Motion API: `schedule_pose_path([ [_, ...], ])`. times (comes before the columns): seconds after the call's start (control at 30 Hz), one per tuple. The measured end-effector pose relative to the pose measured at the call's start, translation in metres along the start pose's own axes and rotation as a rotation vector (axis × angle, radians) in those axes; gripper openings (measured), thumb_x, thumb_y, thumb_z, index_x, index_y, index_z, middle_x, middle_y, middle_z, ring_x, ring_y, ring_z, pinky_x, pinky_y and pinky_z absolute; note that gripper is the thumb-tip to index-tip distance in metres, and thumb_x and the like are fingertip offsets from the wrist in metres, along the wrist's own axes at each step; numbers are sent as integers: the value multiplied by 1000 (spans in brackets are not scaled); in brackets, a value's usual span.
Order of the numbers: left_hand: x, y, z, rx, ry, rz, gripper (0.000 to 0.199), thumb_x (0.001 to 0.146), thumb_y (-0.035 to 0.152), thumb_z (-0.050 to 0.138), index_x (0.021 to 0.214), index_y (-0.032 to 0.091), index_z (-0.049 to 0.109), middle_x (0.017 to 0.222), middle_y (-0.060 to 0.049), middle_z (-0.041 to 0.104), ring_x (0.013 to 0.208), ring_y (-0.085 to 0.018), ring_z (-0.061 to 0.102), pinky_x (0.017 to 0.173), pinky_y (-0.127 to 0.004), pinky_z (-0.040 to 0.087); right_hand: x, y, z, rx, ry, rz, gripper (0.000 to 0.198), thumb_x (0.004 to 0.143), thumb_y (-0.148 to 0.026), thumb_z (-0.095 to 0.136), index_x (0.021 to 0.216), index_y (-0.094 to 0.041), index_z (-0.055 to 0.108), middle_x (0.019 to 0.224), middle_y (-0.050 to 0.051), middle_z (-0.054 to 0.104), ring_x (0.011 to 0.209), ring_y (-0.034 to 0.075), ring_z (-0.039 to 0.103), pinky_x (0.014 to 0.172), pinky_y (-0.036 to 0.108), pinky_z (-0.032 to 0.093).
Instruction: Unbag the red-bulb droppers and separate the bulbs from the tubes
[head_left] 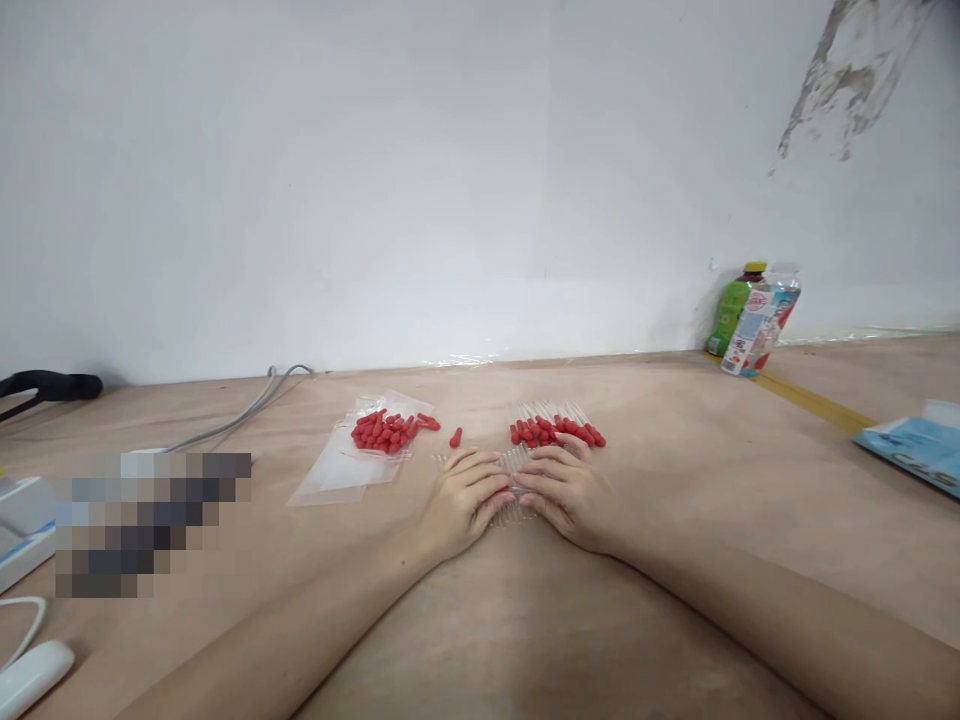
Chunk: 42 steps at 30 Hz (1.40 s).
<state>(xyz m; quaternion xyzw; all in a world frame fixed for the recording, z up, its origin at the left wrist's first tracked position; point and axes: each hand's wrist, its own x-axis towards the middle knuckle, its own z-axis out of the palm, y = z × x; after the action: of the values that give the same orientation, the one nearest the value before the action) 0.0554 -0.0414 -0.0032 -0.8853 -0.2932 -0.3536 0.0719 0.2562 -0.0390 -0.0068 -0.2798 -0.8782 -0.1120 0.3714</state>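
Left hand [466, 497] fingers pinch nearly closed on a red bulb [505, 489], right hand [568, 492] fingertips just beside, hold unclear, above clear tubes [511, 515] pointing away along the tabletop [555, 620]

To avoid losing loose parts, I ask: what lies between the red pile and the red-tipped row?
In the head view, one single red piece lies between the red pile and the red-tipped row.

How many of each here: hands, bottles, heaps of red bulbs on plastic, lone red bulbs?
Hands: 2 (left hand, right hand)
Bottles: 2 (green bottle, clear-topped bottle)
Heaps of red bulbs on plastic: 1
Lone red bulbs: 1
Total: 6
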Motion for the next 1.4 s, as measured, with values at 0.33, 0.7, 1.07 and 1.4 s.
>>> schedule_pose_path([
  [0.33,-2,9,-7,56,-78,22,19,85,22,45,95,19,60,99,-6,67,107,-19,54,101,-44,28,-5,3,6,84,61,-150,19,84,-17,47,99,-21,60,97,3,67,93,14,60,96,39,37],
  [0.7,-3,12,-13,29,-107,19,19,85,21,43,92,19,61,96,-7,67,106,-20,55,101,-45,28,-16,9,13,137,65,-210,31,84,-12,44,112,-18,54,104,6,64,102,16,56,96,37,44],
  [1.07,-17,-18,-33,151,63,-52,14,83,22,49,90,19,61,89,-5,63,84,-17,57,75,-31,45,-58,34,-41,-64,97,77,30,81,-18,51,110,-25,56,78,3,65,76,17,60,73,36,47],
  [1.4,10,-112,-87,378,-64,-789,32,76,25,47,106,16,54,87,-5,59,75,-18,57,71,-28,44,-59,45,-49,-118,-17,291,24,84,-25,41,100,-20,58,69,3,59,67,17,55,65,31,36],
])
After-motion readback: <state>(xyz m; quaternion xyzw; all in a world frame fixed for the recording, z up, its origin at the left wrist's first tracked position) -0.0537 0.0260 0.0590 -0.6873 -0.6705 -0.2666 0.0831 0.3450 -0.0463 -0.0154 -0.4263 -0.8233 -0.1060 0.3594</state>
